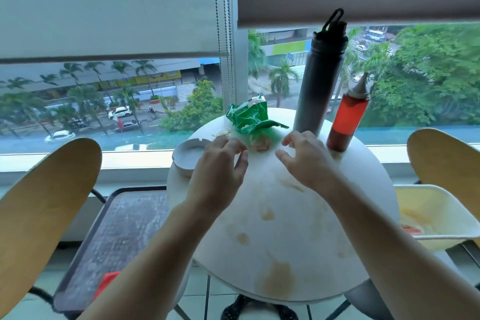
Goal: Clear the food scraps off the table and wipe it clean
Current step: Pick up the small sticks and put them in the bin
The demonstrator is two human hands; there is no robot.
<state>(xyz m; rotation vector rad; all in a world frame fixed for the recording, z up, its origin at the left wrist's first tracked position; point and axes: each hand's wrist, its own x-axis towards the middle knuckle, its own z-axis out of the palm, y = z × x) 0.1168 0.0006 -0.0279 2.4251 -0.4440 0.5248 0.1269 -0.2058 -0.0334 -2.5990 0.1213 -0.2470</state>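
Both hands are reaching over the round white counter toward a small clump of food scraps lying just in front of a crumpled green wrapper. The left hand is half curled with fingertips drawn close, and I cannot tell whether it is pinching a crumb; the right hand is loosely open and holding nothing.

2 risks are looming, in my judgement. The right hand is working just beside the tall grey flask and the red sauce bottle, so a careless sweep could be toppling either. The white ashtray is sitting at the counter's left edge, near the left hand, and a nudge could send it off. Brown stains are waiting for wiping.
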